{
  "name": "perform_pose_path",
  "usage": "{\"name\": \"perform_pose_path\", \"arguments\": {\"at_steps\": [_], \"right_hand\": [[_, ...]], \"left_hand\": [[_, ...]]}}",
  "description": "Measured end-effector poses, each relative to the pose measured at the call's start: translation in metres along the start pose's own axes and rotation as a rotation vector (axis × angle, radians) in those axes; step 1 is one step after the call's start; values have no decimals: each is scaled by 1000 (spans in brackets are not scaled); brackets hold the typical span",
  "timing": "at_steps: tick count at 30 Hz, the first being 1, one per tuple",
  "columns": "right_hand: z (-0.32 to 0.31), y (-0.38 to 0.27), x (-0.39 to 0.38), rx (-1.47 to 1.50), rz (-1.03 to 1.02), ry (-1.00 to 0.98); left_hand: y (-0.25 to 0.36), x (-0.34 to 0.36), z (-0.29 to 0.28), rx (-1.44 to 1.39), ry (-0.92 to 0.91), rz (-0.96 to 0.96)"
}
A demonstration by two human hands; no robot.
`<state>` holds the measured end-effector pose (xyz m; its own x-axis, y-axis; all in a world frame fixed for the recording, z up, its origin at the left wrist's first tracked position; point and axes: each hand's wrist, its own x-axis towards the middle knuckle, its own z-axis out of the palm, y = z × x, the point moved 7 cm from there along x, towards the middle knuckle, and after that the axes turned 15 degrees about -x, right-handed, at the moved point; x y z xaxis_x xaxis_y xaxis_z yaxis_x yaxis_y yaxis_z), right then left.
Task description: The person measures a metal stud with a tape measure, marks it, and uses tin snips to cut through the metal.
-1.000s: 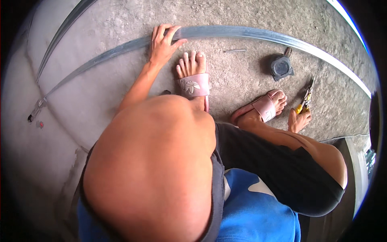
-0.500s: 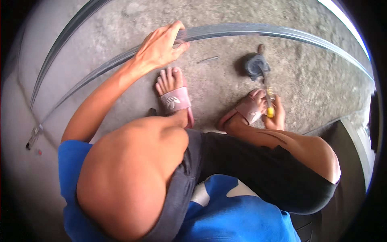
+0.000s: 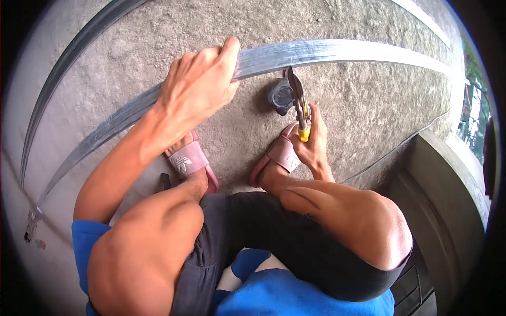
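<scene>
My left hand [image 3: 197,87] grips a long, grey metal strip [image 3: 342,51], its fingers wrapped over the strip left of its middle. The strip spans the view from lower left to the right, looking bowed. In my right hand [image 3: 316,141] is a pair of tin snips [image 3: 297,87] with yellow grip ends. Their dark blades point away from me, and the tips reach the strip's near edge, right of my left hand. Whether the blades touch the metal I cannot tell. Just left of the snips, a dark rounded object [image 3: 281,97] lies on the ground.
A second metal strip [image 3: 58,79] runs along the far left, and a pale one [image 3: 421,20] lies at the upper right. My feet in pink slides [image 3: 191,158] rest on the rough concrete ground [image 3: 369,100]. At right is a grey ledge [image 3: 448,163].
My right hand has brought the snips up from beside my right foot to the strip's near edge. The strip has turned, showing a broader face, with my left hand still on it.
</scene>
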<state>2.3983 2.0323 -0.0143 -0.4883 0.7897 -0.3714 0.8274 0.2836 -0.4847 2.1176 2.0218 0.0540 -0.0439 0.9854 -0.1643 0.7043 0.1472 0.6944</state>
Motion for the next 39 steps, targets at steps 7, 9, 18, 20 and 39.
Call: {"name": "perform_pose_path", "arguments": {"at_steps": [7,9,18,20,39], "right_hand": [[21,14,-14,41,61,42],[20,9,-10,115,65,43],[14,-2,-1,112,-18,96],[16,-1,-1,109,10,72],[5,-6,-4,46,-11,171]], "left_hand": [[6,4,-13,-29,24,-5],[11,3,-17,-28,23,-2],[18,-2,-15,-32,16,-2],[18,-3,-16,-37,19,8],[25,-6,-20,-83,-14,-35]]}}
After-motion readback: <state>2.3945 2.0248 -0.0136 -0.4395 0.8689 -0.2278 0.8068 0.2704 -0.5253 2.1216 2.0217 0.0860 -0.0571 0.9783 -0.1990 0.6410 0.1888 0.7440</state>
